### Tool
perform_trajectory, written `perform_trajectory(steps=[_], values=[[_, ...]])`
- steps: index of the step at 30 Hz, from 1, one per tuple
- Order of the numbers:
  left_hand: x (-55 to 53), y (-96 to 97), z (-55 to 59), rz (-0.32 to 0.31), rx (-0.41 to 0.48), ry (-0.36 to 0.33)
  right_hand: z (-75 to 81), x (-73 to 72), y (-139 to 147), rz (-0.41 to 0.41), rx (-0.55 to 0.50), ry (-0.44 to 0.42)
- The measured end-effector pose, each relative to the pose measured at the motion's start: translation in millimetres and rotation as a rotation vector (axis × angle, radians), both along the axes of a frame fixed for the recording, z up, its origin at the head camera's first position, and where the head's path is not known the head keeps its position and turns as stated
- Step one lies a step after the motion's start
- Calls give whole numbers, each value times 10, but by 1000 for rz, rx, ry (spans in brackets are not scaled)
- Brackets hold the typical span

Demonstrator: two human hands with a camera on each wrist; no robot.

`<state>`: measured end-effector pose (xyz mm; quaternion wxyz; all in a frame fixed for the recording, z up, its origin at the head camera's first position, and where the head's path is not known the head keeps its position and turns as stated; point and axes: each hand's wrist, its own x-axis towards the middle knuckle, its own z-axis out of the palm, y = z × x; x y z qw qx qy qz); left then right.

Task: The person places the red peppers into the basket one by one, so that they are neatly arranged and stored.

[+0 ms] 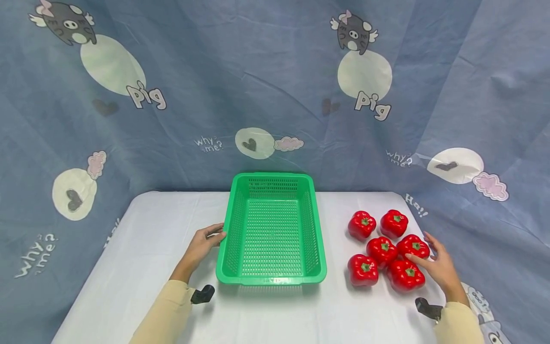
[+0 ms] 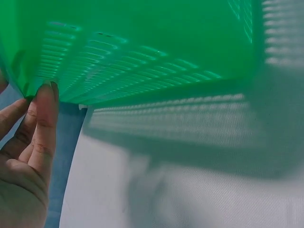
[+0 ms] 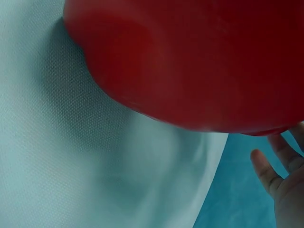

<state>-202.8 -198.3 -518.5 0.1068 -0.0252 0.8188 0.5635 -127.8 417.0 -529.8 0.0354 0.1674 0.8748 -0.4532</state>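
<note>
In the head view, a red pepper (image 1: 413, 245) lies just left of your nearer right hand (image 1: 441, 268), between wide-spread thumb and fingers; the backdrop (image 1: 275, 76) reads "pig", "why me?" and "Ha!!". In the left wrist view, your left hand (image 2: 28, 164) touches the green basket (image 2: 156, 28) with extended fingers. In the right wrist view, you cannot tell whether your grip contacts the pepper.

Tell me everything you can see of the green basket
That's a rectangular, plastic-looking green basket with slotted walls, a perforated floor and a smooth rim. It is upright, open side up, on the white cloth-covered table, its long sides running front to back. Nothing lies inside. The bare left hand touches its left side.
</note>
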Motion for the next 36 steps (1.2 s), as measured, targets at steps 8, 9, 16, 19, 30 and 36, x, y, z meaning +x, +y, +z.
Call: perform_trajectory(steps=[8,9,16,19,30,36], values=[[-1,36,62,24,-33,-20,-415,-123,299,16,28,26],[0,39,71,24,-35,-20,-378,-108,272,14,22,13],[-19,47,78,51,-12,-41,59,14,-42,2,-5,-65],[-32,43,63,56,-4,-57,122,25,-97,0,17,-74],[-43,26,79,53,52,-94,128,6,-99,-8,27,-72],[-45,18,69,59,53,-95,107,-7,-92,-36,7,-76]])
